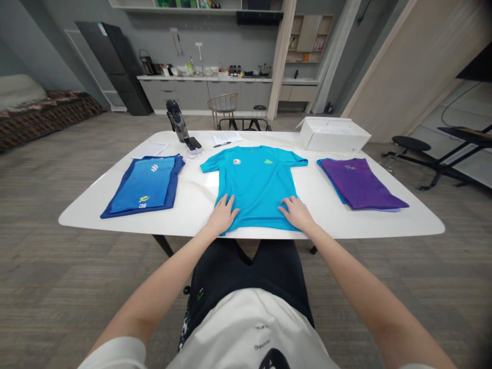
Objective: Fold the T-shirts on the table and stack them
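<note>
A turquoise T-shirt (255,184) lies spread out on the white table (196,220), its collar at the far side and its hem along the near edge. Two small prints show on its chest. My left hand (223,215) rests on the shirt's lower left side with fingers apart. On the lower right side lies my right hand (296,212), also flat with its fingers spread. Neither hand grips the cloth as far as I can see.
Folded blue shirts (148,184) are stacked at left, and a folded purple shirt (357,182) tops another pile at right. Behind stand a dark bottle (177,120), a phone (192,143), a paper with a pen (222,144), and a white box (332,136).
</note>
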{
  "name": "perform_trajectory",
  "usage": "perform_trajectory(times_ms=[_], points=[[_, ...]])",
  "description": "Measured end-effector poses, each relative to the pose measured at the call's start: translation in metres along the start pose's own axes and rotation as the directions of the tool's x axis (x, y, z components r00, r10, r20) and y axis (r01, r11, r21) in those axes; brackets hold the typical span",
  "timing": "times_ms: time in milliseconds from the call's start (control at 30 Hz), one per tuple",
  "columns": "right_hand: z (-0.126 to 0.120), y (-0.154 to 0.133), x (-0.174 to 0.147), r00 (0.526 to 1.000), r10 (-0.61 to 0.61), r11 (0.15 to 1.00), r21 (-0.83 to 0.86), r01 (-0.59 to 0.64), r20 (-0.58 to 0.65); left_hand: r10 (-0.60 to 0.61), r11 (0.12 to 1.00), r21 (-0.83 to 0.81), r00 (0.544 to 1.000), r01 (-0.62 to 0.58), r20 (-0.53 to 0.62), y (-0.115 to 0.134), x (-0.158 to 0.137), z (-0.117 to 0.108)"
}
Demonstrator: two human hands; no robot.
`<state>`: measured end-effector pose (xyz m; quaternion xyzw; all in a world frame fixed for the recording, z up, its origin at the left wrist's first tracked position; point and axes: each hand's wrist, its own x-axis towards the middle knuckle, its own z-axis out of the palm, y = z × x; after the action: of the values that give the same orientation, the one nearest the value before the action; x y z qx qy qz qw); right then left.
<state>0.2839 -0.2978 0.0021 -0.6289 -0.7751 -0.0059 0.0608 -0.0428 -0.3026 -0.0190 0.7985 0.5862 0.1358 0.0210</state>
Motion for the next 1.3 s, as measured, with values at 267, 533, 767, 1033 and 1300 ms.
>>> perform_trajectory(times_ms=[267, 533, 767, 1033, 1300], points=[[-0.003, 0.021, -0.023, 0.982, 0.125, 0.988, -0.111, -0.11, 0.143, -0.087, 0.989, 0.126, 0.994, 0.079, 0.059, -0.035, -0.012, -0.009], [0.004, 0.004, 0.069, 0.999, -0.031, 0.999, 0.009, 0.031, 0.029, 0.041, 0.997, 0.057, 0.998, -0.044, 0.047, -0.017, 0.085, -0.001], [0.038, -0.01, 0.158, 1.0, -0.014, 0.998, 0.064, 0.015, -0.016, -0.009, 1.0, 0.016, 0.985, 0.006, 0.172, -0.026, 0.168, 0.039], [0.051, 0.052, 0.214, 0.99, 0.115, 0.993, 0.002, -0.115, -0.078, -0.204, 0.978, 0.07, 0.97, 0.196, 0.133, -0.07, 0.216, 0.036], [0.053, 0.101, 0.285, 0.993, 0.12, 0.991, 0.058, -0.121, 0.023, -0.395, 0.917, 0.084, 0.915, 0.389, 0.083, -0.123, 0.272, 0.036]])
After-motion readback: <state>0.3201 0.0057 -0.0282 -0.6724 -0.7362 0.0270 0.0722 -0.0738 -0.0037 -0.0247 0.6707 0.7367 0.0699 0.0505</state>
